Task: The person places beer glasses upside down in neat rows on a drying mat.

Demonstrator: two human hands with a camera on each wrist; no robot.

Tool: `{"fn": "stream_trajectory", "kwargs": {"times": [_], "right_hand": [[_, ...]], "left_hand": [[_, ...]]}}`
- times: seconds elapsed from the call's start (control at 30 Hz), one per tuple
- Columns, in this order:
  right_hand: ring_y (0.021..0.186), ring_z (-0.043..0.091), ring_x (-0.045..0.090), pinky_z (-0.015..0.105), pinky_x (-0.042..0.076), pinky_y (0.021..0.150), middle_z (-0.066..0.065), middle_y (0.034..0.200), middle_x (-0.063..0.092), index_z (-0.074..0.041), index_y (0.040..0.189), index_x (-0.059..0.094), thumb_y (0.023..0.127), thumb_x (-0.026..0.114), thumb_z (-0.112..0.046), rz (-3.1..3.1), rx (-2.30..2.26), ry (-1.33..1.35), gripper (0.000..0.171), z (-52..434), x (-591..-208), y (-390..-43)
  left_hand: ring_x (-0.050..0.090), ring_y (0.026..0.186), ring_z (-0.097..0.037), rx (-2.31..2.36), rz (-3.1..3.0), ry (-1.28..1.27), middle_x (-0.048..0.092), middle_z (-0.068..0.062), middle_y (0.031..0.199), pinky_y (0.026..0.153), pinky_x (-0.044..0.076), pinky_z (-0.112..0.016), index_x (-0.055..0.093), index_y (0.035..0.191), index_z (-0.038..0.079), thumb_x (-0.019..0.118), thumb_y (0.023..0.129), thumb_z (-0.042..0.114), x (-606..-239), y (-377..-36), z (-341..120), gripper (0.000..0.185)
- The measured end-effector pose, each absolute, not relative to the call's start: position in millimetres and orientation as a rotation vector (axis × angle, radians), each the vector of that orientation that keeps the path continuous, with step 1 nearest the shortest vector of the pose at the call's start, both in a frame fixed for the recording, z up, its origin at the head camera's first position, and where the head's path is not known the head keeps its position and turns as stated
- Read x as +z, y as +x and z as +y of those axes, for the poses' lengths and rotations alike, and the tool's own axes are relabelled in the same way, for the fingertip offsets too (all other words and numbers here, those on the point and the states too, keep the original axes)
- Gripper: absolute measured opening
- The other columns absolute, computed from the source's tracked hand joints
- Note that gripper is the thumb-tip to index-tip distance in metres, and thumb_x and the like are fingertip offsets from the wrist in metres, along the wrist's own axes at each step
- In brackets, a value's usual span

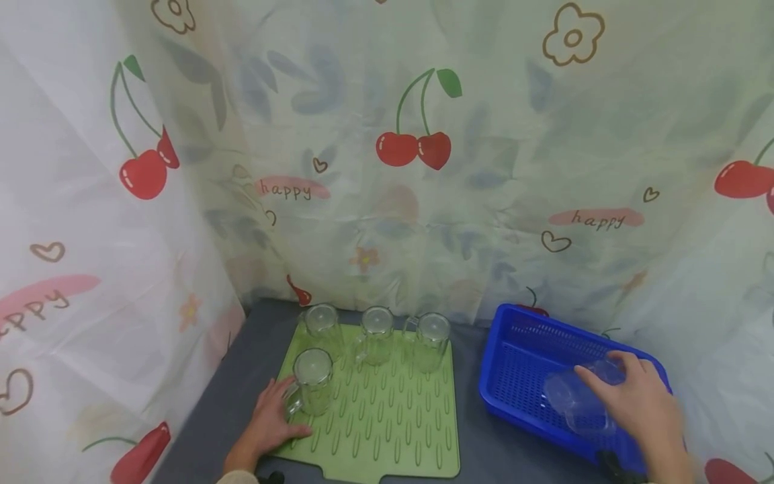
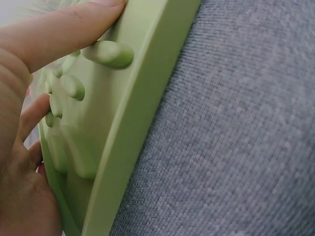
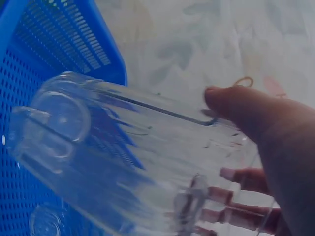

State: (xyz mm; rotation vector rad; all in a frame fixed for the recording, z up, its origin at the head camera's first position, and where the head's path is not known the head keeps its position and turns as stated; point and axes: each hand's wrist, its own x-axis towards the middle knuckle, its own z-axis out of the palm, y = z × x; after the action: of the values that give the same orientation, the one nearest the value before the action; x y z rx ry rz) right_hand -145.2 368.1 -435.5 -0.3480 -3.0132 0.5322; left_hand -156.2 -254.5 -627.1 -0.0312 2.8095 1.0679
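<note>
My right hand (image 1: 643, 396) grips a clear glass mug (image 3: 147, 147) over the blue basket (image 1: 498, 356). In the right wrist view the thumb lies on one side of this mug and the fingers show through the glass. Another clear glass piece (image 3: 47, 221) lies in the basket, partly hidden. My left hand (image 1: 272, 417) rests at the left edge of the green ridged mat (image 1: 423, 430), beside the handle of an upside-down glass mug (image 1: 314, 383). Its thumb (image 2: 74, 29) touches the mat. Whether its fingers touch that mug is unclear.
Three more upside-down glass mugs, left (image 1: 323, 333), middle (image 1: 377, 336) and right (image 1: 431, 343), stand along the mat's back edge. A grey cloth (image 1: 224, 403) covers the table. Printed curtains (image 1: 496, 202) hang behind and at both sides.
</note>
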Motion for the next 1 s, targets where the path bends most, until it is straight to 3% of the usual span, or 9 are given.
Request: {"fn": "stream_trajectory", "kwargs": {"times": [0.33, 0.67, 0.77, 0.9, 1.0], "right_hand": [[0.115, 0.048, 0.047, 0.061, 0.046, 0.084, 0.035, 0.137, 0.045, 0.001, 0.149, 0.044, 0.093, 0.072, -0.046, -2.707, 0.845, -0.380, 0.079, 340.5, -445.0, -149.3], [0.118, 0.048, 0.054, 0.058, 0.051, 0.087, 0.031, 0.141, 0.043, -0.002, 0.149, 0.047, 0.093, 0.075, -0.042, -2.607, 1.001, -0.235, 0.074, 320.1, -440.2, -151.3], [0.117, 0.048, 0.058, 0.040, 0.057, 0.080, 0.028, 0.143, 0.042, -0.006, 0.149, 0.047, 0.092, 0.076, -0.042, -2.599, 1.055, -0.211, 0.074, 314.6, -438.8, -152.8], [0.121, 0.047, 0.056, 0.016, 0.049, 0.068, 0.025, 0.146, 0.041, -0.009, 0.150, 0.045, 0.092, 0.075, -0.043, -2.600, 1.127, -0.183, 0.073, 306.6, -439.0, -154.2], [0.125, 0.048, 0.053, 0.021, 0.050, 0.074, 0.024, 0.148, 0.039, -0.010, 0.151, 0.044, 0.093, 0.074, -0.043, -2.601, 1.176, -0.160, 0.073, 299.7, -439.5, -155.0]], "left_hand": [[0.017, 0.150, -0.060, 1.102, 2.855, -0.012, 0.042, -0.028, 0.156, 0.114, 0.022, -0.079, 0.041, 0.153, 0.006, 0.099, 0.054, 0.048, -633.4, -157.1, -256.3, 0.123], [0.016, 0.151, -0.059, 1.081, 2.842, -0.023, 0.042, -0.028, 0.157, 0.117, 0.022, -0.076, 0.041, 0.154, 0.006, 0.099, 0.055, 0.049, -632.4, -157.1, -255.9, 0.122], [0.016, 0.151, -0.058, 1.087, 2.835, -0.035, 0.041, -0.027, 0.157, 0.117, 0.022, -0.076, 0.040, 0.154, 0.006, 0.099, 0.054, 0.048, -631.7, -156.5, -255.9, 0.123], [0.016, 0.151, -0.059, 1.073, 2.838, -0.034, 0.041, -0.028, 0.157, 0.116, 0.022, -0.077, 0.039, 0.154, 0.006, 0.099, 0.054, 0.047, -631.8, -156.3, -256.0, 0.124], [0.015, 0.151, -0.058, 1.068, 2.836, -0.037, 0.040, -0.028, 0.158, 0.116, 0.021, -0.077, 0.039, 0.155, 0.006, 0.099, 0.055, 0.047, -631.8, -156.5, -255.9, 0.124]]}}
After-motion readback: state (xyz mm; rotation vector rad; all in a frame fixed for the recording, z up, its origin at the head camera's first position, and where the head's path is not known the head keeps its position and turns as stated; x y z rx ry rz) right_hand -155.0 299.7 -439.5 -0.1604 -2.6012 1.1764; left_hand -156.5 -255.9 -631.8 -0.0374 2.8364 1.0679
